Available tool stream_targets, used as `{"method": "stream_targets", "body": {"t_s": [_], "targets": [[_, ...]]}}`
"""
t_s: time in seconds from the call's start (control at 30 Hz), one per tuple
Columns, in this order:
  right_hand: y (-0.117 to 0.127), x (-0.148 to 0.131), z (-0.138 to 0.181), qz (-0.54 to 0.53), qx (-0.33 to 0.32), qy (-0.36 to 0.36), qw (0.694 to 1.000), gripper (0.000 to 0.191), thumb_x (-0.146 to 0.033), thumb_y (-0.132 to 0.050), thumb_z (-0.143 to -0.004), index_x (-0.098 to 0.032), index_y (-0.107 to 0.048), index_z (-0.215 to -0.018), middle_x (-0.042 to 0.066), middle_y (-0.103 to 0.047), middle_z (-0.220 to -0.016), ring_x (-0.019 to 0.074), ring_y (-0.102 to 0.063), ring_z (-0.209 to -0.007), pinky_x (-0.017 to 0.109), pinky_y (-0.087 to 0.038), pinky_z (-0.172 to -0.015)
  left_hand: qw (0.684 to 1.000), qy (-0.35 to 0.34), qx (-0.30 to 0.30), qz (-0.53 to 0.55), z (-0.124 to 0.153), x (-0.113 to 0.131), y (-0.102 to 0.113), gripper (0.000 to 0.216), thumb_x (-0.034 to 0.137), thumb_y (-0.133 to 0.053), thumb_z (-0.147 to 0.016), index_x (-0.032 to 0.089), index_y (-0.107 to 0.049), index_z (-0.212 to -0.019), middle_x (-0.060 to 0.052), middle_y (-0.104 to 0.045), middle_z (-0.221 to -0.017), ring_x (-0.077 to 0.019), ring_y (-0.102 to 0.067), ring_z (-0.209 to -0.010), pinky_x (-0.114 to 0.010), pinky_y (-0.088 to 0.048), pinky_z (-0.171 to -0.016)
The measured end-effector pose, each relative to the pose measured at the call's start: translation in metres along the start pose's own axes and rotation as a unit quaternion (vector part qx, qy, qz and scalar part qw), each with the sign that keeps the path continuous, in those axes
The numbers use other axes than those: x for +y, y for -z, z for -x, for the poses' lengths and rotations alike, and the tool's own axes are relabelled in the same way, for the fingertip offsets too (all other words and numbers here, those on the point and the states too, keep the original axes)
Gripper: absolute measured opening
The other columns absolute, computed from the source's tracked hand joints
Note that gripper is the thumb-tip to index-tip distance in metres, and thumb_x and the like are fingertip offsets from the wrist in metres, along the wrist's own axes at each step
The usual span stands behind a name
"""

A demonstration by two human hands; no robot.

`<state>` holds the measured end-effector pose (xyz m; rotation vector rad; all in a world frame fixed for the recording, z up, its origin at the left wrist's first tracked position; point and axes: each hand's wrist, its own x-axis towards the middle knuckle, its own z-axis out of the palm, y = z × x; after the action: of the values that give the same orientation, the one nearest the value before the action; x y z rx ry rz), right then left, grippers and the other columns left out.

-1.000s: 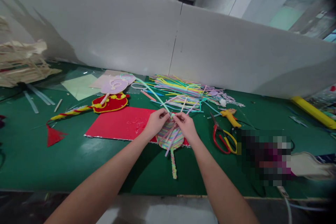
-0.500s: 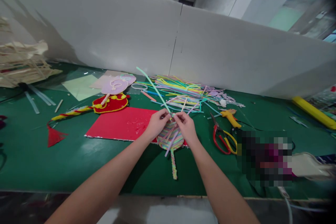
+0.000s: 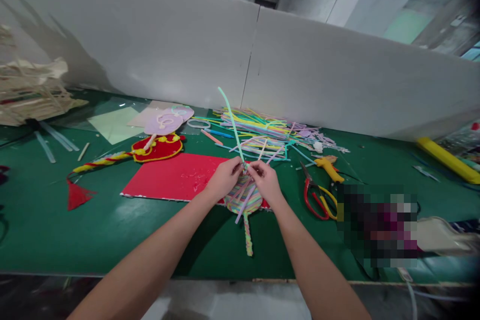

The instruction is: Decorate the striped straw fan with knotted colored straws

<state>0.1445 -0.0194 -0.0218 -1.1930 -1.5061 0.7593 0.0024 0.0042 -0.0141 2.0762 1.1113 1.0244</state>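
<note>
A pale green pipe cleaner point(image 3: 234, 125) rises from between my fingertips, its top end bent to the left. My left hand point(image 3: 225, 176) pinches its lower part, and my right hand point(image 3: 265, 178) pinches right beside it; the exact grip is partly hidden. Below the fingers lies a round, striped pastel fan shape point(image 3: 234, 206) with a twisted handle point(image 3: 248, 235) pointing toward me. Loose lilac and pink pipe cleaners point(image 3: 244, 207) cross over it. Part of the fan rests on a red board point(image 3: 168, 177).
Behind my hands lies a pile of coloured pipe cleaners point(image 3: 258, 122). Red-and-yellow pliers point(image 3: 318, 200) and a yellow glue gun point(image 3: 330, 169) are to the right. A red fan with yellow trim point(image 3: 159, 149) and a tassel point(image 3: 78, 194) lies left. A white partition point(image 3: 180, 50) stands behind.
The pale green pipe cleaner has swung to the right and stands more upright. Both hands stay nearly in place above the fan, fingers still pinched.
</note>
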Motion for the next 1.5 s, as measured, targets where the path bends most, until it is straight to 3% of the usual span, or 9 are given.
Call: {"method": "stream_targets", "body": {"t_s": [0.23,0.4,0.57,0.63,0.9,1.2,1.5], "targets": [[0.006,0.0,-0.001,0.058,-0.035,0.034,0.997,0.014,-0.028,-0.048,-0.078,-0.018,-0.058,-0.075,0.001,-0.059,-0.068,0.0146,-0.054,-0.063,0.027,-0.043,-0.063,0.998,-0.02,-0.029,-0.043,-0.001,-0.003,0.005,0.009,0.016,-0.039,-0.078,0.018,-0.047,-0.073,0.0,-0.052,-0.068,-0.0136,-0.049,-0.065,-0.022,-0.035,-0.058],[0.009,0.002,-0.001,0.078,-0.069,0.047,0.993,0.012,-0.024,-0.05,-0.075,-0.017,-0.06,-0.075,0.002,-0.06,-0.069,0.0148,-0.054,-0.064,0.026,-0.042,-0.063,0.993,-0.031,-0.101,-0.051,-0.003,-0.008,0.012,0.011,0.018,-0.041,-0.077,0.018,-0.05,-0.071,0.001,-0.052,-0.065,-0.0131,-0.048,-0.062,-0.021,-0.034,-0.055],[0.014,-0.005,0.0,0.056,-0.125,0.035,0.99,0.013,-0.028,-0.051,-0.075,-0.019,-0.061,-0.076,0.001,-0.062,-0.073,0.0153,-0.055,-0.067,0.028,-0.042,-0.065,0.987,-0.024,-0.16,0.01,-0.005,-0.012,0.019,0.013,0.019,-0.043,-0.075,0.017,-0.054,-0.071,0.001,-0.056,-0.067,-0.012,-0.051,-0.064,-0.02,-0.037,-0.058],[0.014,-0.008,0.0,0.029,-0.124,0.012,0.992,0.015,-0.031,-0.051,-0.076,-0.019,-0.06,-0.076,0.001,-0.06,-0.07,0.0149,-0.055,-0.065,0.028,-0.043,-0.064,0.988,-0.008,-0.148,0.041,-0.006,-0.01,0.02,0.013,0.022,-0.044,-0.076,0.017,-0.054,-0.07,0.001,-0.057,-0.067,-0.012,-0.052,-0.065,-0.02,-0.039,-0.059],[0.003,0.001,-0.001,-0.027,-0.082,-0.031,0.996,0.022,-0.039,-0.048,-0.079,-0.019,-0.056,-0.081,0.0,-0.057,-0.068,0.013,-0.052,-0.06,0.025,-0.042,-0.057,0.99,0.068,0.001,0.127,-0.004,0.004,0.008,0.015,0.025,-0.047,-0.076,0.015,-0.05,-0.065,0.002,-0.054,-0.06,-0.0108,-0.051,-0.06,-0.021,-0.04,-0.059],[0.003,-0.001,0.002,0.007,-0.053,-0.011,0.998,0.023,-0.039,-0.046,-0.08,-0.02,-0.058,-0.082,-0.001,-0.056,-0.064,0.0137,-0.052,-0.059,0.024,-0.041,-0.055,0.998,0.014,0.03,0.056,-0.002,0.009,0.006,0.01,0.021,-0.047,-0.076,0.017,-0.05,-0.068,0.001,-0.052,-0.067,-0.0117,-0.05,-0.067,-0.021,-0.039,-0.06],[0.002,0.002,0.001,0.024,-0.038,-0.004,0.999,0.024,-0.04,-0.047,-0.078,-0.019,-0.059,-0.076,0.0,-0.055,-0.062,0.014,-0.05,-0.058,0.025,-0.041,-0.054,0.996,0.025,0.046,0.069,-0.002,0.008,0.006,0.006,0.022,-0.05,-0.073,0.017,-0.052,-0.071,0.001,-0.054,-0.069,-0.0118,-0.052,-0.068,-0.021,-0.041,-0.06]]}}
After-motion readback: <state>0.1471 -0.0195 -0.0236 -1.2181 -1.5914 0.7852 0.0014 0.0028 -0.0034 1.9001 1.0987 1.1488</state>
